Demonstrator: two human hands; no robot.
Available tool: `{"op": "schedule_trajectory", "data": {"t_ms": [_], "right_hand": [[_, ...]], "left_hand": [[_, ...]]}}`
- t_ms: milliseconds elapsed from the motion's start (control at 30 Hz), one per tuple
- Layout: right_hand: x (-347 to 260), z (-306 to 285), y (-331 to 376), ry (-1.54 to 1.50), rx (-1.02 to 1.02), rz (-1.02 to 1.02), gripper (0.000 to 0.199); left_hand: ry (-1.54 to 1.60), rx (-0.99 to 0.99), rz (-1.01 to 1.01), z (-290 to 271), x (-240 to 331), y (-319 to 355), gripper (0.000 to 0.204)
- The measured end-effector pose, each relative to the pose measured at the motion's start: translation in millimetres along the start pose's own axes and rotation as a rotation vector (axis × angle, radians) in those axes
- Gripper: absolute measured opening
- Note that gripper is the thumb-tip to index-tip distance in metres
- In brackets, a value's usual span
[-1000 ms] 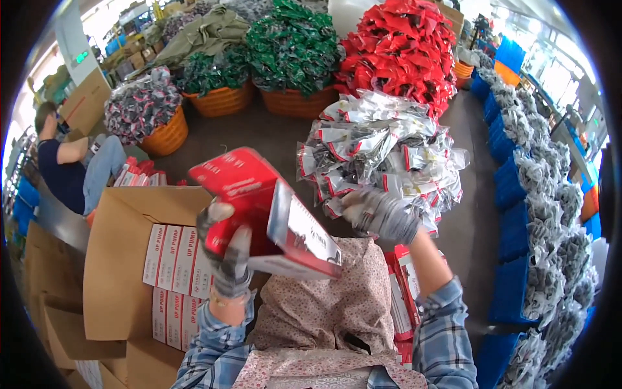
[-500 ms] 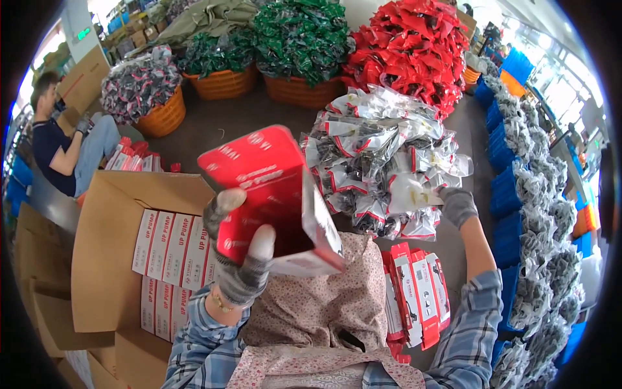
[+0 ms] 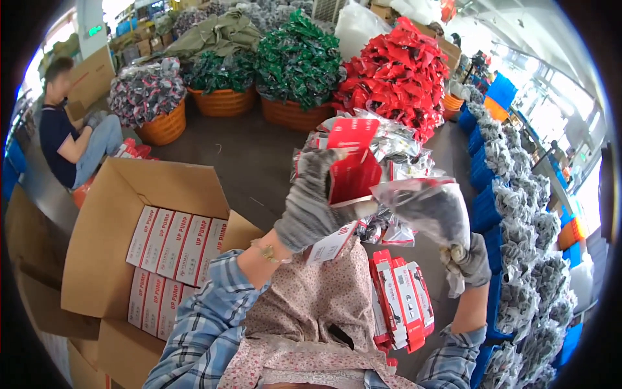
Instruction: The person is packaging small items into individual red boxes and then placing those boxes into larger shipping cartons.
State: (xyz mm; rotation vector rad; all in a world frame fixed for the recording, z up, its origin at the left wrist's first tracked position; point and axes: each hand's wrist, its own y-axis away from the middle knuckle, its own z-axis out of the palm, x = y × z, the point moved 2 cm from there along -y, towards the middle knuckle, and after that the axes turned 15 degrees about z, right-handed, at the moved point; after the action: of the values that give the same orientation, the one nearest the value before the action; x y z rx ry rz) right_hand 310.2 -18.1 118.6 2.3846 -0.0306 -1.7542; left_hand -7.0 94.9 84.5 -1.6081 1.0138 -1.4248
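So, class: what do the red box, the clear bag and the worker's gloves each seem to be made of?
Red box: thin printed card, seemingly; its flap folds crisply.
Clear bag: glossy plastic film, see-through and crinkled.
Gloves on left hand and right hand: grey knitted fabric, matte.

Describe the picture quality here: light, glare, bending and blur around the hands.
Head view: daylight blows out the windows at upper right; the fisheye bends the row of blue crates and blacks out the corners; the clear plastic bag in the right hand shows sheen and slight motion blur; the left hand on the red box looks soft too.
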Motion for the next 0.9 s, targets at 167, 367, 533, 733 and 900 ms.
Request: {"op": "schedule_trajectory", "data": {"t_ms": [167, 367, 533, 733, 900], "right_hand": [[-70, 11, 15, 0.643, 0.268, -0.187, 0.042], [-159, 56, 27, 1.168, 0.408, -0.392, 0.027], [-180, 73, 34, 1.442, 0.543, -0.528, 0.026], [-190, 90, 24, 1.713, 0.526, -0.534, 0.028], [-205, 111, 34, 1.517, 0.767, -0.476, 0.02]], "left_hand": [[-0.078, 0.01, 0.118, 10, 6, -4, 0.073], [-0.263, -0.02, 0.143, 7, 2, 12, 0.073], [0.098, 0.134, -0.036, 8, -13, 19, 0.074], [0.113, 0.14, 0.017, -13, -16, 16, 0.074], [0.29, 0.265, -0.077, -25, -1, 8, 0.072]]}}
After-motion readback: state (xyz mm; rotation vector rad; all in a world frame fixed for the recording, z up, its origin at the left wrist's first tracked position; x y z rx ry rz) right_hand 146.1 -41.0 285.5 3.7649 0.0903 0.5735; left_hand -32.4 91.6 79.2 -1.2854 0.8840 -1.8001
